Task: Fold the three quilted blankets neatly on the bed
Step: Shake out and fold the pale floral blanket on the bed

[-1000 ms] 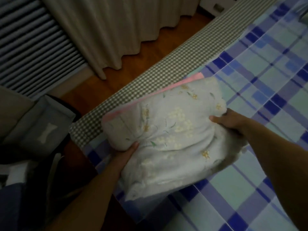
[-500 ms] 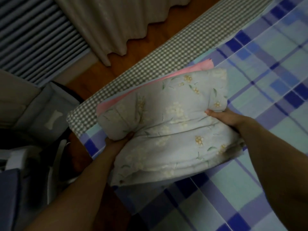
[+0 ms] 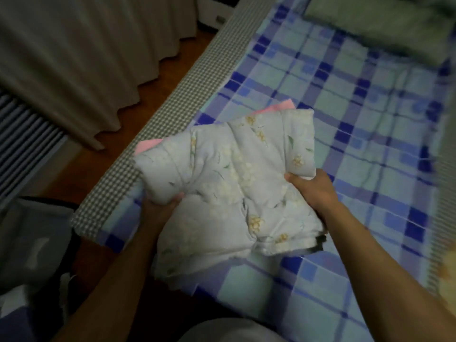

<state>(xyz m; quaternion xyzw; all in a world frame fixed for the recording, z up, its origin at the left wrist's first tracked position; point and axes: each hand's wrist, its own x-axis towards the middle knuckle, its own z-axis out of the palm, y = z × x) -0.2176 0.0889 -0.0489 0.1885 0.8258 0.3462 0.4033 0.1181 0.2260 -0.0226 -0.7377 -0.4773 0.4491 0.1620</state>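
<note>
Head view: hands swung floral blanket rightward.

Compared with a second ago, the folded floral blanket sits farther from the bed's checked edge, carried inward by both hands; the pink blanket beneath now shows only at two corners.

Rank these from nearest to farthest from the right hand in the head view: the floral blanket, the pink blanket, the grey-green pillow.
1. The floral blanket, gripped by the right hand.
2. The pink blanket, peeking out beyond the floral one.
3. The grey-green pillow, at the bed's far end.
</note>
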